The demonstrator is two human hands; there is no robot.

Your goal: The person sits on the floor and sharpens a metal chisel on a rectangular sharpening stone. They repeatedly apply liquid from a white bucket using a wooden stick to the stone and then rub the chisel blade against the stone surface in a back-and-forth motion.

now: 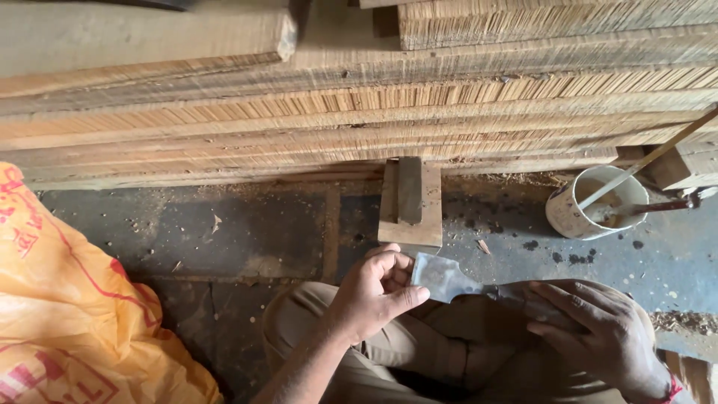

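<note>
Item: broad flat metal blade (pixel 441 277), pale and smeared, on a dark handle, held across the lap of a seated person in khaki trousers (pixel 389 352).

Left hand (pixel 372 294): fingers (pixel 393 263) curled over the blade's left end, thumb pressed along its lower edge; closed on the blade.

Right hand (pixel 591 325): fingers (pixel 557 299) wrapped over the handle end, clamped on it; a red band shows at the wrist.

Surrounding items:
- Small wooden block (pixel 410 203), with a narrower dark strip lying along its top, on the floor directly beyond the blade, just clear of the left hand; its far end butts against the timber stack.
- Stack of sawn planks (pixel 359 112), rough edge grain showing, laid flat and filling the far side of the view from left to right.
- White cup (pixel 580 206), stained, on the floor to the right of the block, well apart from the hands; a thin stick (pixel 658 153) leans out of it toward the upper right.
- Orange plastic sack (pixel 67 299) with red print, at the left edge.

Surface: dark grey floor (pixel 224 239), dusty, scattered with sawdust and wood chips, thickest along the foot of the stack and at the right edge.
</note>
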